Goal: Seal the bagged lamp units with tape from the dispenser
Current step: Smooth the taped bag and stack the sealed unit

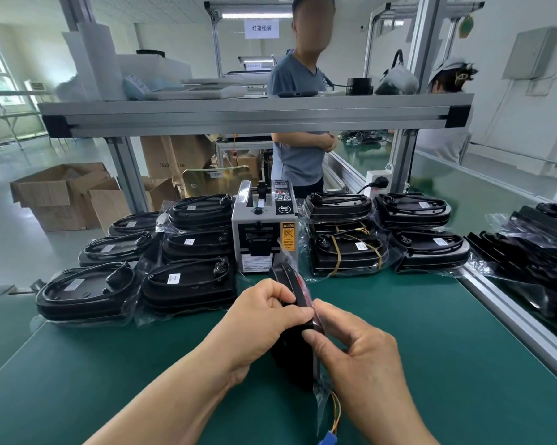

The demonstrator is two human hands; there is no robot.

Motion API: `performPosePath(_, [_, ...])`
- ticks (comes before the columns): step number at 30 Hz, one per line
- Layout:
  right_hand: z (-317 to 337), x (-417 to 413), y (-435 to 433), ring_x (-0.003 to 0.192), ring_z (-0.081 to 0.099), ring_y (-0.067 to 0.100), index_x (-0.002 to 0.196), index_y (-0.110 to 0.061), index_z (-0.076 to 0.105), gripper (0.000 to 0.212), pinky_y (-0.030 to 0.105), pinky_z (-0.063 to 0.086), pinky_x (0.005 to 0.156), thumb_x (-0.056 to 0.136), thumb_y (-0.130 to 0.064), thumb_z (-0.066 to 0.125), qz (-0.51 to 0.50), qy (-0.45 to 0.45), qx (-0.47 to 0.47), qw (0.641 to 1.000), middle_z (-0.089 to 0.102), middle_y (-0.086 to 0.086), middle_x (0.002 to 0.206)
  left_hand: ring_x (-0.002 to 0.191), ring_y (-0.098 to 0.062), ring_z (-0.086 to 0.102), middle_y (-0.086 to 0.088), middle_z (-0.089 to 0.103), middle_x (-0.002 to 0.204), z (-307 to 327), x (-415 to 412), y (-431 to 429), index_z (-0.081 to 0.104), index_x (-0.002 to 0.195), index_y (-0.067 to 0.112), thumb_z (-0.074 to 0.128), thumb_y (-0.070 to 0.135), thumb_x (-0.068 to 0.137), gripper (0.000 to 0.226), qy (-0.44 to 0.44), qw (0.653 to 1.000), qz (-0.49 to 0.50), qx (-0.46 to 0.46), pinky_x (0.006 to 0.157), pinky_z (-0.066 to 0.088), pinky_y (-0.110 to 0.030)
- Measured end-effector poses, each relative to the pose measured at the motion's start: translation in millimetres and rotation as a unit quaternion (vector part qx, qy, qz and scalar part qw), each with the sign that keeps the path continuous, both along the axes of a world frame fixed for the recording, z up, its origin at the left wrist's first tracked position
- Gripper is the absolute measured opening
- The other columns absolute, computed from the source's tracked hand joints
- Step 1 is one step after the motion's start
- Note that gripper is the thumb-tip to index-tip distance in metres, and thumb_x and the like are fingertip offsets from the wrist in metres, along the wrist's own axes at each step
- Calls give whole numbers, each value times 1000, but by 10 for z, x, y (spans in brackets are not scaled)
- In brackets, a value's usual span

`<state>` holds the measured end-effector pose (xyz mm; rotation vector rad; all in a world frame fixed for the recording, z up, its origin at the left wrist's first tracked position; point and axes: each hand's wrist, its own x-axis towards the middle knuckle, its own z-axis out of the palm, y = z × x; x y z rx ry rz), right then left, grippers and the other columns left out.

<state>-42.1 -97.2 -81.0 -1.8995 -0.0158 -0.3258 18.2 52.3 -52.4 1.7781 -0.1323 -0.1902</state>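
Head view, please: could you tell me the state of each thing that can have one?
held lamp unit, up on its edge, inside its clear bag.
left hand, grips the unit's top edge.
right hand, pinches the bag at the unit's edge.
tape dispenser, upright behind the hands.
stacked bagged units, lying flat in piles beside the dispenser.
cardboard box, flaps open.
plug, seated in the socket box.
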Motion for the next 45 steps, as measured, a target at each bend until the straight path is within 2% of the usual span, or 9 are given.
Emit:
performPosePath(6, [454, 282, -229, 101, 67, -4, 101, -40, 76, 51, 36, 55, 94, 58, -68, 68, 60, 101, 55, 992, 74, -21, 103, 45, -1, 39, 14, 46, 52, 15, 12, 19, 60, 94, 14, 83, 22, 78, 29, 22, 1000, -13, -12, 45, 34, -11])
performPosePath(11, [564, 906, 14, 105, 61, 13, 126, -16, 59, 61, 29, 53, 85, 78, -46, 78, 41, 154, -88, 983, 62, -4, 121, 45, 0, 41, 15, 46, 51, 27, 4, 3, 60, 96, 13, 83, 22, 77, 31, 8, 1000, -25, -4, 45, 34, -11])
performPosePath(17, [386, 1154, 111, 74, 54, 0, 93, -25, 56, 27, 18, 38, 56, 78, -39, 74, 7, 129, -161, 978, 59, -13, 88, 47, -2, 44, 13, 51, 56, 127, 118, 157, 65, 88, 20, 84, 37, 69, 32, 40, 995, -87, 11, 48, 36, -15])
performPosePath(20, [330, 1190, 58, 76, 52, -1, 85, -27, 56, 16, 17, 35, 57, 86, -39, 66, -11, 108, -159, 981, 59, -13, 85, 44, -8, 44, 5, 54, 58, 211, 536, 201, 67, 69, 23, 76, 33, 85, 21, 69, 996, 35, -50, 51, 36, -21])
performPosePath(24, [307, 1216, 16, 81, 55, 3, 90, -26, 60, 13, 20, 37, 60, 95, -37, 54, -21, 109, -170, 979, 62, -11, 89, 38, -2, 46, 7, 55, 50, 205, 1234, 89, 62, 79, 17, 64, 21, 95, 17, 182, 944, 190, -200, 53, 38, -20])
performPosePath(30, [273, 1216, -14, 76, 57, 3, 91, -29, 59, 15, 18, 38, 55, 99, -28, 47, -16, 122, -146, 982, 63, -11, 89, 29, -2, 46, 8, 49, 36, -15, 1681, -26, 51, 72, 18, 61, 22, 98, 29, 239, 906, 263, -230, 49, 34, -20])
performPosePath(37, [300, 1207, -12, 80, 60, 9, 93, -28, 59, 15, 25, 47, 64, 99, -35, 47, -13, 123, -150, 981, 64, -8, 91, 47, -10, 53, -4, 59, 62, 22, 1814, -130, 55, 79, 6, 63, 3, 90, 14, 224, 850, 366, -306, 49, 43, -22])
performPosePath(41, [430, 1265, -42, 87, 61, 14, 100, -24, 61, 20, 32, 53, 77, 90, -41, 60, -12, 128, -225, 966, 64, -6, 96, 42, -9, 44, 1, 50, 56, -45, 1735, -153, 48, 70, 13, 58, 7, 89, 23, 163, 882, 326, -297, 43, 37, -20])
performPosePath(45, [543, 1332, -37, 68, 62, 14, 82, -20, 66, 13, 25, 51, 59, 87, -32, 65, 4, 125, -230, 965, 66, -3, 80, 35, -3, 42, 7, 49, 44, 100, 1442, -33, 53, 67, 15, 66, 8, 88, 25, 99, 906, 277, -305, 44, 42, -18])
